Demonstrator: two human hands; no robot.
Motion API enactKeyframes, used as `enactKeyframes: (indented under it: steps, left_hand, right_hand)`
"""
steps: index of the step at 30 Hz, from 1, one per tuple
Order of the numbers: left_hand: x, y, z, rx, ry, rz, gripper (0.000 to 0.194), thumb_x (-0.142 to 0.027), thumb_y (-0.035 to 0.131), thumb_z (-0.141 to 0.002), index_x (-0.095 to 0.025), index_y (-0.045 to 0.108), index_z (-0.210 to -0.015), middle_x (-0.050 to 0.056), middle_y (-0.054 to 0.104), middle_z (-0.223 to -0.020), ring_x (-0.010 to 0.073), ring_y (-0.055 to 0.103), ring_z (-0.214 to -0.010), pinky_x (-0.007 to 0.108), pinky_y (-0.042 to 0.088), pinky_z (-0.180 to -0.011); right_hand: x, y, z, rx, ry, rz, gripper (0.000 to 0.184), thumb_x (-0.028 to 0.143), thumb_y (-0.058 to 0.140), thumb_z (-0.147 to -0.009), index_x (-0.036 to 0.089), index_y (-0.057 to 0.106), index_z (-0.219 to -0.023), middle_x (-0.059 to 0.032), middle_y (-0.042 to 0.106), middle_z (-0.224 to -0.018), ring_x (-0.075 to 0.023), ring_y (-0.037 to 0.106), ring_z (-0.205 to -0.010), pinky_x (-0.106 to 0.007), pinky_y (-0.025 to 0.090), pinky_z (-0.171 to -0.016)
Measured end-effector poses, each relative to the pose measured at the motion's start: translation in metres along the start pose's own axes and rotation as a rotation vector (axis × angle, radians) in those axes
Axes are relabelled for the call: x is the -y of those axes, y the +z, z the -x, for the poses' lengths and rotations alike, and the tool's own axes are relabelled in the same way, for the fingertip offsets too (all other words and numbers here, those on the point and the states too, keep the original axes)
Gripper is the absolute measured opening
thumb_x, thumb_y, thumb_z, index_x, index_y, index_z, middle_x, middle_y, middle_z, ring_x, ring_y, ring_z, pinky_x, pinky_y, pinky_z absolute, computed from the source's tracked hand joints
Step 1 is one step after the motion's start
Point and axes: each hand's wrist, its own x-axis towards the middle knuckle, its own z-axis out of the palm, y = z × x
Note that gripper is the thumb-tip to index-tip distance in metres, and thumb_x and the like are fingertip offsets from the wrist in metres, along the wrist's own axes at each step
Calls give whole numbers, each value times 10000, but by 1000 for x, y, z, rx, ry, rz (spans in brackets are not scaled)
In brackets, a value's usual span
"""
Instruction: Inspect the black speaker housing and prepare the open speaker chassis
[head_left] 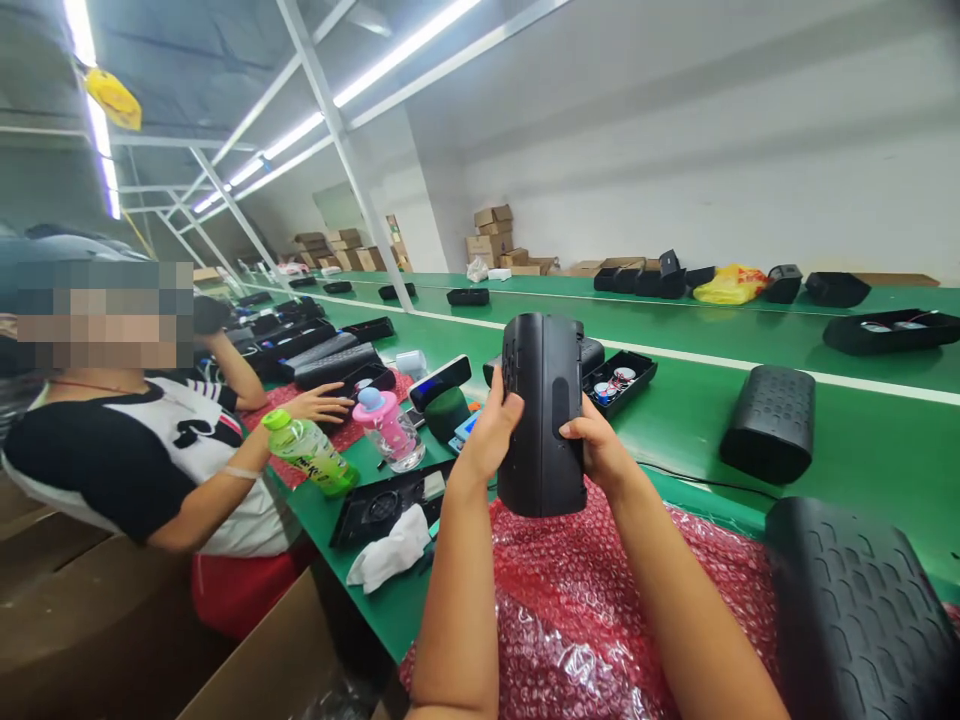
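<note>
Between my two hands I hold a black speaker housing [544,420] upright above the bench. My left hand [486,425] grips its left side, thumb on the near face. On the right side my right hand [600,440] wraps the edge, its thumb pressed to the front near a rounded recess. Beneath lies red bubble wrap [555,600]. Behind the held piece, an open speaker shell [621,382] shows wires and round white-backed parts inside. A closed black speaker [771,422] stands to the right, and a larger textured one [855,610] sits close at the lower right.
A co-worker [150,430] sits at the left, a hand on black parts. Near my left arm are a green bottle [311,452], a pink-topped cup [390,430], a white cloth [391,548] and a propped phone [441,380]. More shells and a yellow bag [731,284] line the far bench.
</note>
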Motion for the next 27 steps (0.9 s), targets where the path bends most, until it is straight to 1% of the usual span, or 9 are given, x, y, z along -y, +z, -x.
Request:
enactKeyframes:
  steps: [3,4,6,9,13,16,19,23,27]
  left_hand:
    - [-9,6,10,186,-37,-94,1312,-384,872,-637,-255,-39,-1573,105,212,-1640,292,237,-1504,421,213,-1231]
    - [-11,7,12,211,-43,-115,1369,-351,882,-621,-264,-109,-1562,111,179,-1647,293,237,-1504,431,220,-1229]
    - [-15,7,14,250,-43,-106,1390,-319,875,-629,-292,-170,-1544,107,140,-1655,290,255,-1498,451,242,-1221]
    - [-18,9,16,265,-6,-41,1357,-278,864,-644,-315,-149,-1547,97,183,-1646,291,310,-1475,471,268,-1211]
    - [-25,15,23,246,33,46,1335,-246,863,-648,-330,-114,-1553,86,288,-1611,298,372,-1442,474,308,-1199]
    - [-33,21,33,241,69,91,1334,-235,863,-650,-336,-114,-1552,76,325,-1595,291,383,-1437,468,311,-1203]
    - [-37,24,41,237,104,93,1308,-241,854,-669,-358,-107,-1550,57,307,-1604,280,368,-1448,474,289,-1219]
    - [-38,25,44,262,116,122,1298,-239,847,-678,-359,-107,-1549,53,299,-1606,279,342,-1462,481,273,-1228]
    - [-38,25,42,228,101,108,1276,-251,855,-671,-356,-57,-1557,47,312,-1599,284,330,-1467,475,254,-1236]
  right_hand:
    - [7,-5,3,66,-82,87,721,189,677,-631,263,488,-1323,-7,636,-1204,-257,593,-1092,-351,514,-872]
    - [9,-6,5,96,-118,139,755,189,689,-654,268,454,-1368,-10,597,-1286,-257,557,-1169,-364,489,-951]
    - [13,-8,6,146,-181,246,838,204,715,-688,270,365,-1447,-19,502,-1412,-250,477,-1280,-376,423,-1064]
    - [18,-8,9,169,-223,338,935,229,747,-708,247,261,-1507,-47,413,-1482,-249,418,-1335,-389,366,-1128]
    - [28,-1,19,157,-240,415,966,238,744,-731,238,209,-1535,-63,392,-1496,-261,398,-1356,-430,332,-1164]
    - [37,5,30,137,-247,413,945,237,753,-733,277,248,-1531,-44,400,-1494,-268,414,-1350,-440,360,-1153]
    - [43,9,40,130,-264,386,908,256,794,-732,320,325,-1507,-23,431,-1477,-277,435,-1340,-444,404,-1130]
    - [41,10,42,96,-286,372,894,265,832,-716,343,380,-1483,-22,485,-1434,-290,483,-1304,-452,465,-1077]
    - [36,9,38,105,-268,349,862,266,822,-727,338,401,-1475,-22,505,-1414,-294,493,-1295,-469,448,-1095]
